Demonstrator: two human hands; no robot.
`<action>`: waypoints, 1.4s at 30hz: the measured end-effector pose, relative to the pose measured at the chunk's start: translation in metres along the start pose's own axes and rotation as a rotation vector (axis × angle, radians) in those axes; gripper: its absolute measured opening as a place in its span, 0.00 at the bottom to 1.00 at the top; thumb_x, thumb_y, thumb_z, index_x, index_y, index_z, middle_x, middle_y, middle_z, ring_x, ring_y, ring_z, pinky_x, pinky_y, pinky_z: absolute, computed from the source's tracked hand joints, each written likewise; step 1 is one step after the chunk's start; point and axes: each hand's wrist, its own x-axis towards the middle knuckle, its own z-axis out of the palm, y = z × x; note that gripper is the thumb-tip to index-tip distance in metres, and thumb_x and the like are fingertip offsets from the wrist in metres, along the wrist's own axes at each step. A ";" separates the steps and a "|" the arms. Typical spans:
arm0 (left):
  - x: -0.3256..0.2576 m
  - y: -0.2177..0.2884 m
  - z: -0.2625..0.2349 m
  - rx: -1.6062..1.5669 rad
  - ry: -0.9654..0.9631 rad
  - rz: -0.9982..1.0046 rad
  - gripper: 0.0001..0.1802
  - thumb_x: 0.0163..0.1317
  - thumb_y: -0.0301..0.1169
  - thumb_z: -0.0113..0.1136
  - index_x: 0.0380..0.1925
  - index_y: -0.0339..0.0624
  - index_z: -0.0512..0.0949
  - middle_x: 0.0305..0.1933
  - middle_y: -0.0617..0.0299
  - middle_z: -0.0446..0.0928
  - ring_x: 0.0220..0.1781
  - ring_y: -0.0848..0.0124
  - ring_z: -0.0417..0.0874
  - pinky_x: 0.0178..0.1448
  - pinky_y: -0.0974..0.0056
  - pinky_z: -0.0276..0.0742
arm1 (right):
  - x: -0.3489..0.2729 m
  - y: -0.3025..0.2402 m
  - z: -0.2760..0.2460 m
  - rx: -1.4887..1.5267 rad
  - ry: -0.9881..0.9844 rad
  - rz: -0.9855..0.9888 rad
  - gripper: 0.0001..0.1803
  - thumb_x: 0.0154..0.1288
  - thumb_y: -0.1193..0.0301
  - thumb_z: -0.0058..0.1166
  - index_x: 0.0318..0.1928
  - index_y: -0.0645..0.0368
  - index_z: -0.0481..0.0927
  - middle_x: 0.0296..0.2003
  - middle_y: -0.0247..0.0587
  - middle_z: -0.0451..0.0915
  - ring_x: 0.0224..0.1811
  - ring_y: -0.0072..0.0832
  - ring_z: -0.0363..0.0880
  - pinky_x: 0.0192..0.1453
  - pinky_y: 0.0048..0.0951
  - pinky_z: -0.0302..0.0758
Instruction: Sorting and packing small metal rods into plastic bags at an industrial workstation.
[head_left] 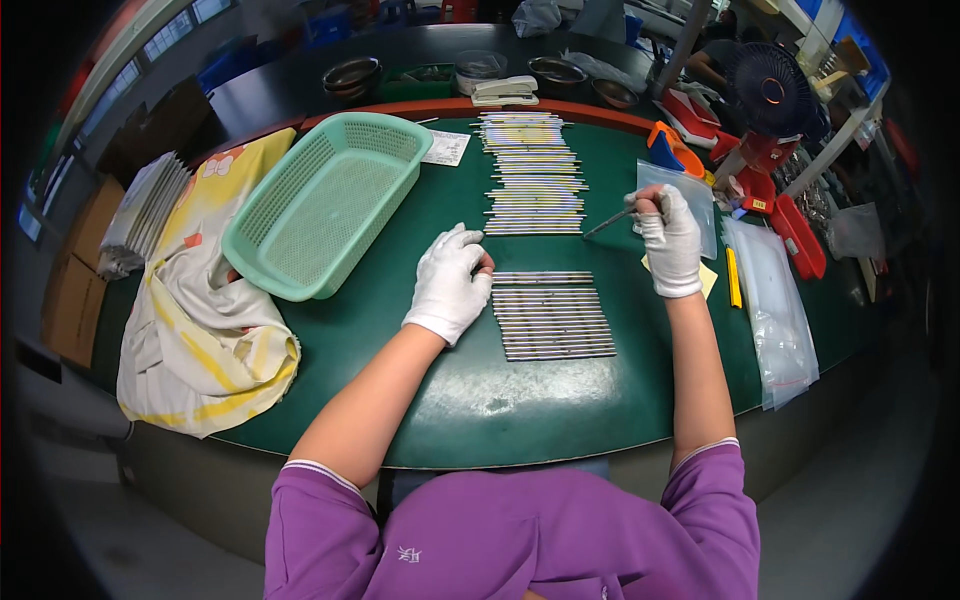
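Note:
My left hand [449, 283], in a white glove with a bare fingertip showing, rests on the green tabletop by the left ends of the rods. Its fingers curve loosely and stand apart; I cannot tell whether it touches a rod. In front of me lies a neat row of thin metal rods [555, 322], with one rod [543, 275] set slightly apart at its far side. Farther off is a longer stack of similar rods [535, 185], with uneven ends. My right hand [668, 240], also gloved, grips a slim dark pointed tool [609, 222], its tip near that stack's right corner.
At left stand a mint-green plastic basket [335, 262] and a crumpled yellow-white cloth [215, 350]. Plastic bags [775, 310], a yellow stick [734, 278], an orange tape dispenser [677, 150] and a red tray [798, 237] lie right. A fan [770, 90] and a person [708, 65] are beyond.

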 end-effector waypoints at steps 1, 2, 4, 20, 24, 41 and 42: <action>0.000 -0.002 0.001 0.006 0.001 -0.007 0.03 0.47 0.24 0.58 0.24 0.39 0.76 0.51 0.51 0.75 0.60 0.51 0.70 0.62 0.55 0.66 | 0.005 -0.009 0.010 -0.093 -0.017 -0.075 0.04 0.61 0.73 0.54 0.34 0.60 0.74 0.27 0.36 0.77 0.28 0.24 0.75 0.34 0.23 0.73; 0.000 -0.003 0.001 0.009 0.006 -0.012 0.03 0.47 0.24 0.58 0.24 0.39 0.76 0.51 0.51 0.75 0.60 0.51 0.70 0.62 0.55 0.66 | 0.011 -0.021 0.020 -0.145 -0.081 -0.117 0.05 0.58 0.74 0.56 0.32 0.60 0.74 0.26 0.40 0.76 0.27 0.31 0.76 0.33 0.26 0.73; 0.001 -0.004 0.004 -0.020 0.030 -0.014 0.02 0.47 0.24 0.57 0.24 0.39 0.76 0.51 0.51 0.75 0.59 0.52 0.70 0.62 0.55 0.66 | 0.020 -0.035 0.040 -0.176 -0.222 -0.220 0.05 0.56 0.74 0.56 0.31 0.59 0.74 0.26 0.42 0.76 0.28 0.36 0.76 0.33 0.30 0.73; -0.001 0.000 -0.003 0.065 0.025 -0.053 0.05 0.42 0.31 0.62 0.21 0.45 0.78 0.54 0.52 0.73 0.62 0.52 0.66 0.67 0.55 0.58 | 0.003 -0.030 0.073 -0.491 -0.840 -0.004 0.12 0.49 0.68 0.60 0.36 0.56 0.82 0.34 0.44 0.79 0.39 0.39 0.78 0.45 0.34 0.74; 0.001 -0.004 -0.001 0.021 0.022 -0.075 0.05 0.43 0.32 0.62 0.21 0.45 0.77 0.56 0.51 0.72 0.64 0.53 0.65 0.69 0.54 0.55 | 0.018 -0.044 0.079 -0.621 -0.946 -0.013 0.12 0.48 0.68 0.60 0.36 0.54 0.82 0.36 0.43 0.80 0.40 0.39 0.78 0.46 0.35 0.75; 0.000 -0.007 -0.004 -0.021 0.014 -0.051 0.07 0.45 0.32 0.64 0.20 0.44 0.76 0.55 0.52 0.73 0.63 0.52 0.66 0.68 0.53 0.57 | 0.027 -0.044 0.090 -0.607 -1.024 0.054 0.15 0.48 0.67 0.61 0.38 0.56 0.81 0.36 0.44 0.80 0.40 0.39 0.79 0.46 0.32 0.75; 0.001 -0.005 -0.004 -0.007 0.004 -0.039 0.06 0.45 0.32 0.64 0.20 0.45 0.76 0.55 0.52 0.73 0.63 0.52 0.67 0.68 0.53 0.57 | 0.029 -0.043 0.089 -0.573 -1.023 0.111 0.15 0.48 0.67 0.61 0.38 0.56 0.80 0.36 0.44 0.80 0.39 0.40 0.79 0.46 0.32 0.75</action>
